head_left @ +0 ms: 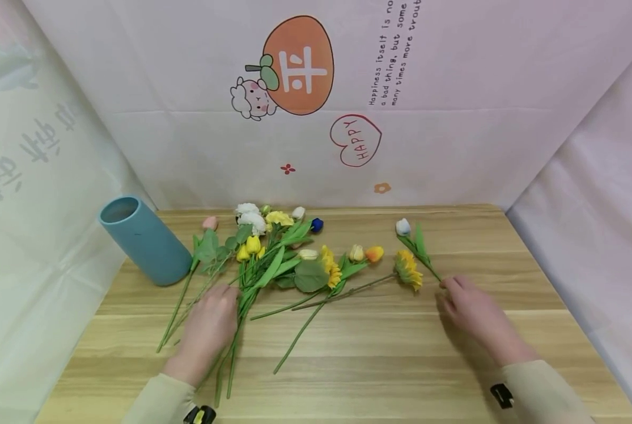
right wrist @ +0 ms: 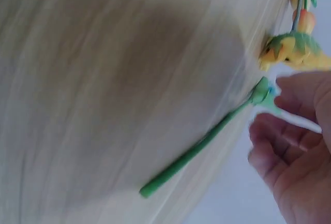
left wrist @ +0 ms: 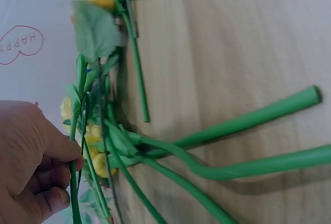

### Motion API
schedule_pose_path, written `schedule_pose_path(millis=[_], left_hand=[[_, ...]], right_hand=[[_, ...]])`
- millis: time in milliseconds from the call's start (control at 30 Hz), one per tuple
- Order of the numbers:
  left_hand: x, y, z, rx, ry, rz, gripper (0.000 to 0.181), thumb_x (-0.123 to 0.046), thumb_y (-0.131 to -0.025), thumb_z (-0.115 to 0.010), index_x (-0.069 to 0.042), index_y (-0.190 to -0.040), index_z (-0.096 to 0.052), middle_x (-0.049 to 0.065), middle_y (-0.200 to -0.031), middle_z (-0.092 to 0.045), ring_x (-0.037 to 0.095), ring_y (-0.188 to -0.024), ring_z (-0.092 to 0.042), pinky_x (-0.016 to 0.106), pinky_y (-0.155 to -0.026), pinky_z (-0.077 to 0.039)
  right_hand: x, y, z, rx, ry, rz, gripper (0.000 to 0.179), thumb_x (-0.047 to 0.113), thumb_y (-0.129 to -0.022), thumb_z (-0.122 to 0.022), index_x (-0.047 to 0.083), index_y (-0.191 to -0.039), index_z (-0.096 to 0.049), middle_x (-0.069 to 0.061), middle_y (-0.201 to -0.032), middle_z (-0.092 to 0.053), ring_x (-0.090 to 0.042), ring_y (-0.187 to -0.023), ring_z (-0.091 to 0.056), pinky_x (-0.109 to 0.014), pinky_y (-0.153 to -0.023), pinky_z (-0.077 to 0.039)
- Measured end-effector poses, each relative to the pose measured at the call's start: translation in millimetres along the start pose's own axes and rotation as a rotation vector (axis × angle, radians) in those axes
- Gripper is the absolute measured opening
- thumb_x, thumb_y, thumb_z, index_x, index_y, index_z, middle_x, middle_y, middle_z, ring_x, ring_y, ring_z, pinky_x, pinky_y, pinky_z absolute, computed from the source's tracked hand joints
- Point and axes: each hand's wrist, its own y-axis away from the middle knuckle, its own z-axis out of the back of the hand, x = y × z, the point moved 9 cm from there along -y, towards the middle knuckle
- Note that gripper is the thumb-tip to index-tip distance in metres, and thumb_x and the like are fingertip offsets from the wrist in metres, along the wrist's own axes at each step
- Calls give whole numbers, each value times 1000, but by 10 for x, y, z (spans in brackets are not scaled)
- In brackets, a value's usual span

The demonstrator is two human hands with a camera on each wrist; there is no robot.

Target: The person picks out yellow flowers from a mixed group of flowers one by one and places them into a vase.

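My left hand (head_left: pixel 209 321) is over the lower part of the flower pile. In the left wrist view, its thumb and fingers pinch a green flower stem (left wrist: pixel 75 195); I cannot tell which bloom it bears. More green stems fan out beside that hand. On the right side of the table lies a pale blue-white tulip (head_left: pixel 403 227) with green leaves. My right hand (head_left: pixel 477 315) is at the lower part of its stem (right wrist: pixel 194 151), thumb and fingers loosely bent with a gap between them. A sunflower (head_left: pixel 408 271) lies just left of this hand.
A blue vase (head_left: pixel 148 241) stands at the table's back left. Yellow tulips (head_left: pixel 249 247), white blooms (head_left: pixel 251 219), a blue tulip (head_left: pixel 317 225), an orange tulip (head_left: pixel 374 254) and a second sunflower (head_left: pixel 330 268) lie mid-table. Printed cloth (head_left: pixel 199 153) hangs along the back edge.
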Motion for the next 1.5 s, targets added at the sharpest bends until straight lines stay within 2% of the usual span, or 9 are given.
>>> schedule_pose_path(millis=[133, 267, 433, 567, 667, 833, 1033, 1233, 1500], left_hand=[[-16, -38, 110, -38, 18, 3, 19, 14, -81, -74, 5, -97, -71, 14, -89, -65, 31, -71, -67, 40, -53, -56], [-52, -98, 218, -82, 26, -44, 17, 11, -82, -77, 4, -96, -71, 13, -88, -64, 27, -67, -66, 35, -49, -54], [-82, -176, 405, -176, 15, -132, 21, 11, -78, -79, 3, -95, -70, 11, -86, -65, 25, -66, -64, 34, -48, -53], [-76, -270, 581, -266, 7, -200, 21, 11, -78, -80, 5, -95, -70, 13, -86, -66, 28, -72, -66, 38, -54, -57], [-54, -361, 714, -312, -35, -236, 18, 11, -81, -78, 6, -96, -69, 16, -88, -68, 31, -71, -67, 41, -53, -58], [-33, -534, 918, -330, -112, -289, 11, 11, -88, -70, 8, -98, -69, 20, -95, -70, 35, -71, -66, 43, -48, -55], [-7, -727, 1157, -377, -122, -344, 13, 12, -90, -64, 9, -102, -67, 21, -96, -68, 37, -78, -66, 44, -48, -55], [136, -882, 1353, -425, -120, -314, 10, 4, -93, -68, 7, -102, -68, 20, -95, -69, 38, -81, -67, 48, -61, -59], [567, -944, 1496, -435, -30, -146, 8, 3, -98, -62, 7, -103, -67, 22, -98, -67, 40, -86, -65, 52, -72, -55]], right_hand=[[154, -25, -125, 61, 15, 87, 36, 15, -89, -78, 1, -120, -65, -15, -108, -64, -38, -97, -65, -57, -82, -56], [171, -9, -240, 140, 35, 77, 50, 26, -92, -77, 2, -133, -62, -21, -128, -62, -47, -117, -57, -64, -93, -51], [163, 31, -323, 213, 36, 71, 70, 46, -90, -75, 3, -143, -57, -25, -147, -52, -53, -131, -48, -67, -100, -45], [157, 58, -380, 269, 32, 74, 83, 61, -87, -72, 4, -145, -55, -28, -151, -46, -54, -138, -40, -68, -105, -41], [155, 67, -405, 294, 18, 67, 88, 65, -85, -71, 4, -146, -54, -28, -154, -43, -54, -140, -36, -69, -107, -38], [157, 64, -411, 301, 1, 65, 87, 64, -85, -72, 4, -146, -54, -28, -156, -41, -53, -141, -35, -70, -107, -37], [145, 64, -419, 312, -13, 61, 87, 63, -86, -72, 4, -146, -53, -28, -157, -39, -54, -141, -34, -70, -108, -36], [132, 76, -427, 320, -24, 52, 87, 63, -86, -71, 3, -147, -52, -28, -158, -37, -54, -142, -32, -70, -109, -35], [143, 85, -422, 305, -30, 74, 86, 61, -87, -72, 2, -147, -52, -29, -158, -36, -54, -142, -32, -69, -109, -36]])
